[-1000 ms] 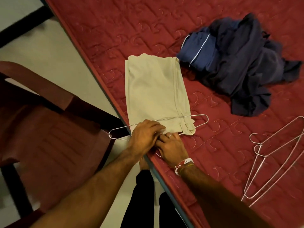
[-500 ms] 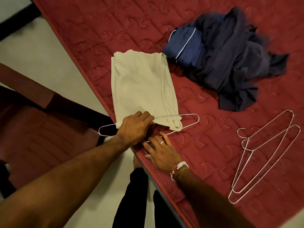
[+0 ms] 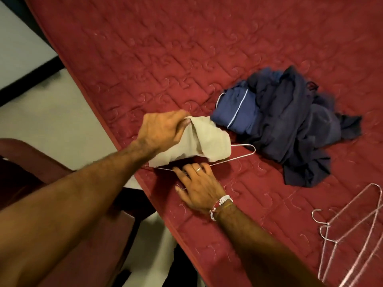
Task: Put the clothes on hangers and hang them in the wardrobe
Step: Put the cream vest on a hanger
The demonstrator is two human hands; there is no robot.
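Observation:
A beige folded garment (image 3: 209, 141) lies over a thin wire hanger (image 3: 246, 154) near the bed's left edge. My left hand (image 3: 163, 131) grips the garment's far end and has lifted it up and back toward me. My right hand (image 3: 196, 183) lies flat on the bed with straight fingers pressing the hanger's lower wire and hook area down. The hanger's left part is hidden under cloth and hand. A heap of dark blue clothes (image 3: 286, 125) sits just right of the garment.
Two spare wire hangers (image 3: 350, 233) lie at the bed's lower right. The red quilted mattress (image 3: 186, 59) fills the view. A dark red chair (image 3: 87, 245) stands beside the bed at the lower left, over pale floor (image 3: 51, 112). No wardrobe is in view.
My left hand left the hanger, reached to the beige garment's far end and pulled it up, folding it back. My right hand stayed on the hanger. The camera tilted up.

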